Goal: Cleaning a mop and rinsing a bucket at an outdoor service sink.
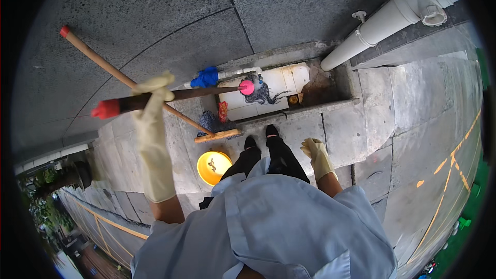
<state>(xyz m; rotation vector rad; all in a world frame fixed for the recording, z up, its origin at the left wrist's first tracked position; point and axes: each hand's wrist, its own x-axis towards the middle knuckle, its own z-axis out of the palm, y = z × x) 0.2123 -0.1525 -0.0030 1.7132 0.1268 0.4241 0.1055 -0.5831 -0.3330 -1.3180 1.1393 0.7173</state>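
My left hand (pixel 153 97), in a long cream rubber glove, is closed around the dark handle of a string mop (pixel 193 93) near its red end cap. The mop's pink head and dark wet strands (pixel 264 95) rest on the white tiles of a low wash basin (pixel 286 75). My right hand (pixel 314 151), in a matching glove, hangs beside my legs over the paving with its fingers loosely bent, holding nothing. A second mop with a wooden crossbar (pixel 217 136) leans on the wall behind my left hand. Its dark strands lie by the basin's corner.
A yellow basin (pixel 213 167) with small dark bits inside stands left of my feet. A red packet (pixel 223 111) and a blue wrapping on a pipe (pixel 206 77) are at the basin's left end. A white drainpipe (pixel 372 27) runs up the grey wall at right.
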